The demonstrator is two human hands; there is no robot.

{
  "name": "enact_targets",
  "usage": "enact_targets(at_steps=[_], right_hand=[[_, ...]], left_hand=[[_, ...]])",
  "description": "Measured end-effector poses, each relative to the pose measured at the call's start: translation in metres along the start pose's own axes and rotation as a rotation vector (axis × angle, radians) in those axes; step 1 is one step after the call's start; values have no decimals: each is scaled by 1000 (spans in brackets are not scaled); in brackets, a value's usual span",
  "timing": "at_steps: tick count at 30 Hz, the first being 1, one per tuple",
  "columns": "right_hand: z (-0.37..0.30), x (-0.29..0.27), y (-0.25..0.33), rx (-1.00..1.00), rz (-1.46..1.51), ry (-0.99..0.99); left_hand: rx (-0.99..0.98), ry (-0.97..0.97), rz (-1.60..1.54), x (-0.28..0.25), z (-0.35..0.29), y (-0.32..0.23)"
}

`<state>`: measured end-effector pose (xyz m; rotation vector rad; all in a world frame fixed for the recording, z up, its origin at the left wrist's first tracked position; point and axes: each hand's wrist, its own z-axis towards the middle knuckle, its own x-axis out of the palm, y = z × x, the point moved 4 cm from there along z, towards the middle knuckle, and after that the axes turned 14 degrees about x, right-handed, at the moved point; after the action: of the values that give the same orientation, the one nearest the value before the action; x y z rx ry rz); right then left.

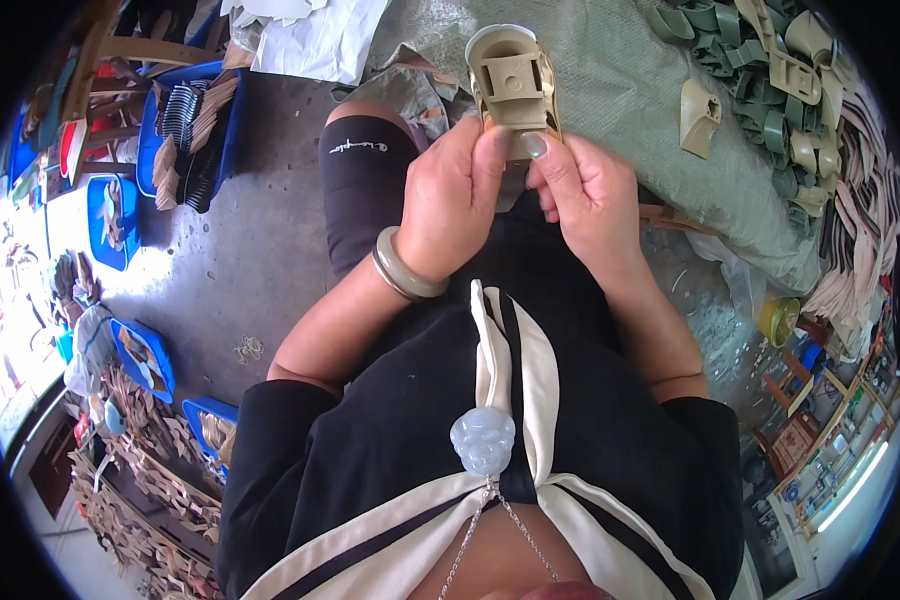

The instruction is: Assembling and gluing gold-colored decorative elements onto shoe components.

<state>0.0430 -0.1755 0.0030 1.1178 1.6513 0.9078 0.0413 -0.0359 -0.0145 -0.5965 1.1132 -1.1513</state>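
Note:
Both of my hands hold a beige moulded shoe heel point(512, 82) upright in front of me, above my lap. It has a hollow, ribbed inside facing me, a pale curved rim at its top and shiny gold-looking sides. My left hand point(452, 195), with a pale bangle at the wrist, grips its lower left side with the thumb on the lower edge. Closed on the lower right is my right hand point(588, 190), its thumb close to the left one. The fingers behind the heel are partly hidden.
A grey-green woven sheet point(610, 90) covers the surface ahead. On it lie a loose beige heel point(701, 118) and a pile of green and beige heels point(760, 110). Long strips point(855, 230) hang at the far right. Blue bins point(115, 222) with parts stand left on the grey floor point(260, 200).

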Motion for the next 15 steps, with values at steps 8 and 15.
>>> enact_targets(at_steps=[8,15], right_hand=[[2,-5,-4,46,120,57],[-1,7,-3,66,154,256]], left_hand=[[-211,226,-546,-2,-7,-2],[-254,175,-1069,0,21,-11]])
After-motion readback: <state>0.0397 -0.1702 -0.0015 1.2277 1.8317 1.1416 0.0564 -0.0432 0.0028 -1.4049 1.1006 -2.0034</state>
